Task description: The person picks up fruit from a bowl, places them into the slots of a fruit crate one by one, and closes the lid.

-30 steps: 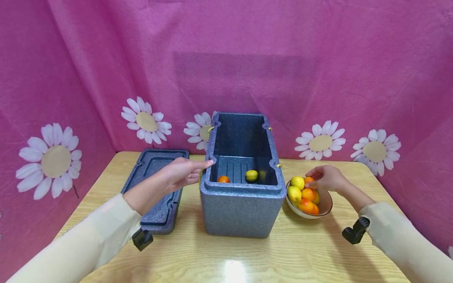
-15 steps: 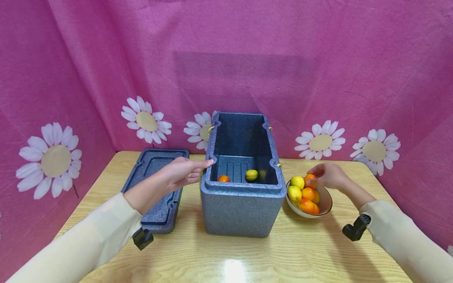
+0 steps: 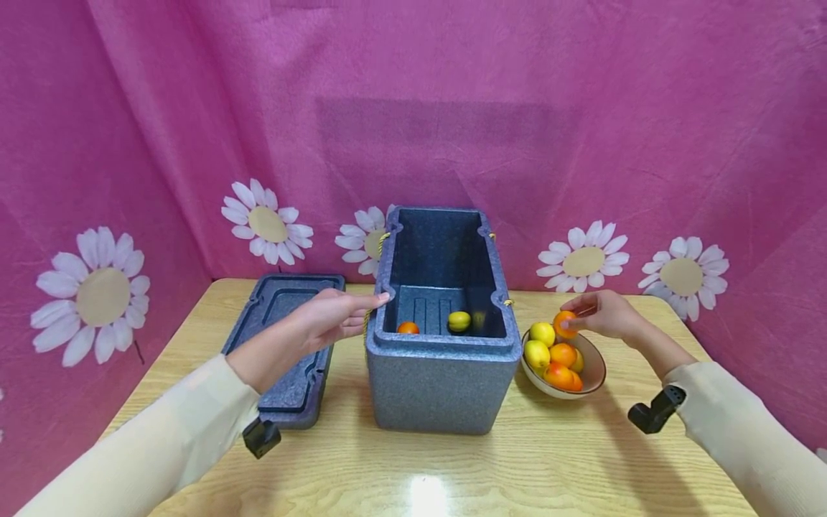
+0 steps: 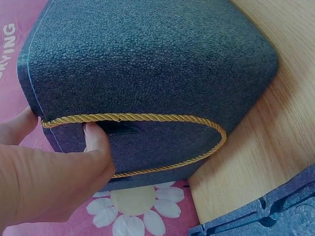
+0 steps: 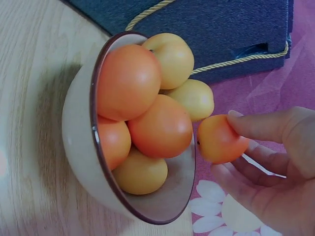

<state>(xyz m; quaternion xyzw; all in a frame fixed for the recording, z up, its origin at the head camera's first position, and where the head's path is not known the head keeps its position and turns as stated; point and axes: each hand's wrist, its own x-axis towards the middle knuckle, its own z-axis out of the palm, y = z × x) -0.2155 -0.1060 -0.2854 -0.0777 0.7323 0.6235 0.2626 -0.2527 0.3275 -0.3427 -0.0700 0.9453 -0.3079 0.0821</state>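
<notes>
My left hand (image 3: 332,312) grips the left rim of an open grey foam box (image 3: 439,391), thumb on the rim and fingers against the outer wall. In the left wrist view a fingertip sits by the yellow rope handle (image 4: 162,118). Between thumb and fingers, my right hand (image 3: 606,316) pinches a small orange (image 5: 224,139), held over the far side of a cream bowl (image 5: 78,128) with a brown rim. Heaped in that bowl are several oranges (image 5: 160,126) and yellow lemon-like fruits (image 5: 170,59). Inside the box lie one orange (image 3: 408,327) and one yellow fruit (image 3: 459,321).
Left of the box, its grey lid (image 3: 284,345) lies on the wooden table (image 3: 362,474). The bowl stands close to the box's right wall. A pink cloth (image 3: 452,108) with white daisies hangs behind and along both sides.
My right hand has lifted the orange slightly from the heap and drawn back a little to the right. The left hand stays on the box rim.
</notes>
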